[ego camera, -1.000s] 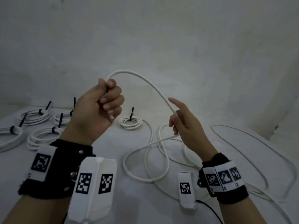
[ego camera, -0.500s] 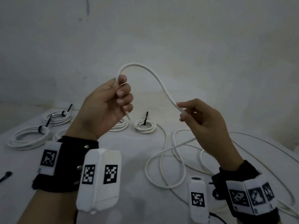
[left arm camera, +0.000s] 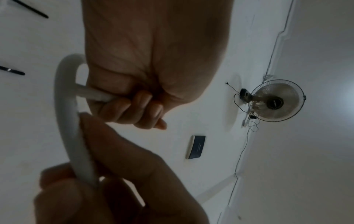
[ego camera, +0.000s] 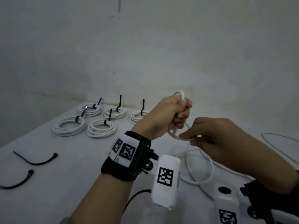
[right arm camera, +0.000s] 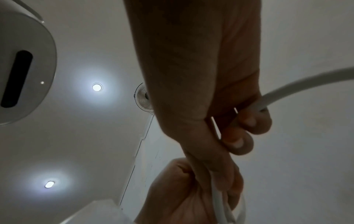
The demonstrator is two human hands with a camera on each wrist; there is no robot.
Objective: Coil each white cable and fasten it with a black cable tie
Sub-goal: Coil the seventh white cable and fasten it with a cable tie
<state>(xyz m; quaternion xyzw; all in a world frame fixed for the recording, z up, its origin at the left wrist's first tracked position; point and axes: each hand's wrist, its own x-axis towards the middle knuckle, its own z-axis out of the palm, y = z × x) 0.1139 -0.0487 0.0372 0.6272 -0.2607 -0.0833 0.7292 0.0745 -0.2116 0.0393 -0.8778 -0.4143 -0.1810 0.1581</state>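
My left hand [ego camera: 176, 113] is raised above the table with its fingers curled round a white cable [ego camera: 179, 93], a small loop sticking out above the fist. Just below it my right hand [ego camera: 203, 136] pinches the same cable where it bends under the left fist. In the left wrist view the cable [left arm camera: 65, 115] curves from the left fist [left arm camera: 134, 106] down into the right fingers [left arm camera: 91, 174]. The right wrist view shows the cable [right arm camera: 298, 87] passing through my right hand's curled fingers [right arm camera: 247, 125]. The rest of the cable [ego camera: 199, 168] lies in loose loops on the table.
Several coiled white cables [ego camera: 102, 130], each bound with a black tie, lie at the back left of the white table [ego camera: 64, 183]. Two loose black ties [ego camera: 38, 160] lie at the left edge. Another loose cable [ego camera: 278, 139] runs at the far right.
The right hand has come in under the left fist, bending the long arc of cable into a small loop. The view has swung right and down, showing more coils and loose ties.
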